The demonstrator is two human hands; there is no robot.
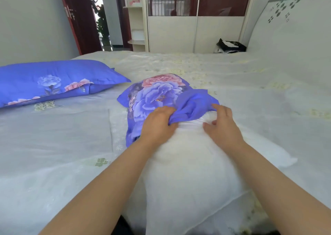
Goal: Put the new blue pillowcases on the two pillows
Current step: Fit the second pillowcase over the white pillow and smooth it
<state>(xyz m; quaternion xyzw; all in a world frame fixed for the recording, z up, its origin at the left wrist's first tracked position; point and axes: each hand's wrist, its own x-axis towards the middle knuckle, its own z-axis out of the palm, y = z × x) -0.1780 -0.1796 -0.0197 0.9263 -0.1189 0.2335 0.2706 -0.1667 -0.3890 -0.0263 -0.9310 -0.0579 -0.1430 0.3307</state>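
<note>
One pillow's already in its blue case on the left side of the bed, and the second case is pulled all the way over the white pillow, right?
Not quite. The head view shows the second case covering only the far end of the white pillow; most of it is bare. The cased pillow is on the left.

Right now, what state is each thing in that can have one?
Far pillow: fully cased in blue, lying flat on the bed.
White pillow: mostly bare, only its far end covered.
Blue pillowcase: bunched over that far end.
Left hand: grips the pillowcase edge.
Right hand: fingers loosely spread at the pillowcase edge.
Door: open.
</note>
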